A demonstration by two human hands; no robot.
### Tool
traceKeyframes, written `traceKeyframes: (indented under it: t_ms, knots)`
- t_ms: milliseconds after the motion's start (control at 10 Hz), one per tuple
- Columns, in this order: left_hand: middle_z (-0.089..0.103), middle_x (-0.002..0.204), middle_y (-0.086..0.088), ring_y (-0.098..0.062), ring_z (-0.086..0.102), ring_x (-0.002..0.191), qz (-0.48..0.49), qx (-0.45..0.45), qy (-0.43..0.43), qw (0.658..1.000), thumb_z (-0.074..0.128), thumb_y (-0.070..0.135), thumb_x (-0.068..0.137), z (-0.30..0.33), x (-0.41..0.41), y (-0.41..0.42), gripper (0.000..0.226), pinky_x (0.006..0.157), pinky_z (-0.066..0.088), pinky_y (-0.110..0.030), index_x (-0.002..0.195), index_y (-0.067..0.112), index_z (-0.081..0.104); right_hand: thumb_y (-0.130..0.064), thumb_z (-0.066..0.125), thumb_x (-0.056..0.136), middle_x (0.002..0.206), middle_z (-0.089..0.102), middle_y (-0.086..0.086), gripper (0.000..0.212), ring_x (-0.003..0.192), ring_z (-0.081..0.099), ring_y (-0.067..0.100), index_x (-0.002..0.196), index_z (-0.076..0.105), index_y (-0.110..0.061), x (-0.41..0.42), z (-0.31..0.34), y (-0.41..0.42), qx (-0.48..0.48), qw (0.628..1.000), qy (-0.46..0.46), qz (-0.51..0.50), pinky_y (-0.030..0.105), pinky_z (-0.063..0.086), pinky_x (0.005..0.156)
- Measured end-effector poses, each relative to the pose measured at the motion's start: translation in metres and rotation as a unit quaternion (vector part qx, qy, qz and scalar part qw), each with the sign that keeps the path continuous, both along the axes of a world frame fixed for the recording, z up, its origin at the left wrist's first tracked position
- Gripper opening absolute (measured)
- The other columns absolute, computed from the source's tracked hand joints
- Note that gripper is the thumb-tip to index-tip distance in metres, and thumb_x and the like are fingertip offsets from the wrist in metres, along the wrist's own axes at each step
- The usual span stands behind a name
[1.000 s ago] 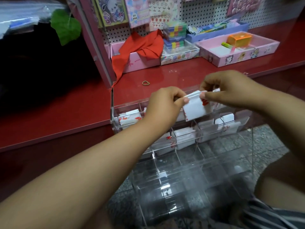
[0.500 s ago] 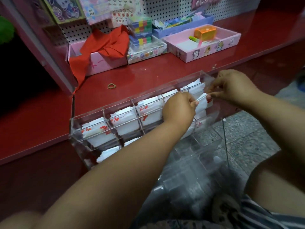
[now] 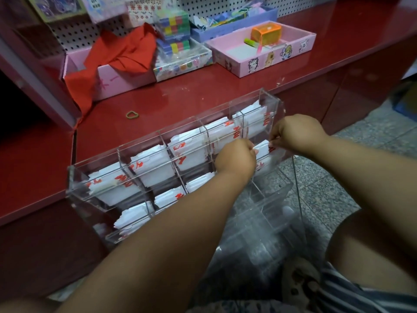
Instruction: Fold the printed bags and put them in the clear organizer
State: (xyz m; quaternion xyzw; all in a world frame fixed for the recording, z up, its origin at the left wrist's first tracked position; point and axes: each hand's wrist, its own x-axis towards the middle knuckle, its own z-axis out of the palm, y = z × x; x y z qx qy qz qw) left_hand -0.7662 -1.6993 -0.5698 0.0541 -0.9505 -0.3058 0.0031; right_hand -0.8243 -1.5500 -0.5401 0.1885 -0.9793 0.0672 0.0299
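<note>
Bag (image 3: 262, 150) sits stretched between my two hands, over the second-row cell at the organizer's (image 3: 74, 177) far-right end. Left hand (image 3: 235, 158) pinches its near edge, fingers curled tight; right hand (image 3: 294, 133) pinches the far edge, also curled, nothing else in either. White bag, red print, folded flat.

Change: a second ago I was holding the bag up clear of the organizer, mid-fold. Half a second ago it was coming down toward the right-end cells. Now its lower edge looks to be inside the cell mouth, though my left hand hides exactly how deep. So I judge folding done for this one and insertion underway, release next. Risk: the fold springs open if I let go before it seats.

Outward from my hands: top row just beyond them is full of folded bags (image 3: 187, 150), second row to the left of my left hand holds several more. Rows nearer me look bare, clear acrylic, hard to read.

Organizer leans against a red counter (image 3: 203, 93). Beyond my hands on it: rubber band (image 3: 132, 115), pink tray (image 3: 259, 59), red cloth (image 3: 119, 53) over a pink box, colour blocks (image 3: 173, 30), pegboard behind. Speckled floor (image 3: 327, 177) under my right arm.
</note>
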Motion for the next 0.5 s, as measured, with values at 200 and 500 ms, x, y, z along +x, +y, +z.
traceKeyframes:
  t_ms: [200, 500]
  knots:
    - [0.069, 0.1, -0.004, -0.031, 0.062, 0.102, -0.047, -0.056, -0.023, 0.997, 0.04, 0.037, 0.103, -0.002, 0.0, -0.001, 0.031, 0.067, 0.044, -0.031, 0.093, 0.023, 0.066, -0.022, 0.07, 0.076, 0.094, 0.07, 0.01, 0.019, 0.09, 0.065, 0.032, 0.095, 0.073, -0.017, -0.009, -0.011, -0.014, 0.043, 0.996, -0.054, -0.058, 0.031, 0.049, 0.072]
    - [0.064, 0.083, -0.006, -0.03, 0.061, 0.086, -0.081, -0.016, -0.045, 0.996, 0.033, 0.043, 0.103, -0.004, -0.003, -0.01, 0.045, 0.075, 0.052, -0.036, 0.065, 0.023, 0.045, -0.034, 0.067, 0.086, 0.071, 0.053, 0.007, 0.028, 0.077, 0.056, 0.029, 0.093, 0.069, -0.007, -0.018, -0.015, -0.022, 0.011, 0.973, -0.171, -0.154, 0.03, 0.043, 0.07]
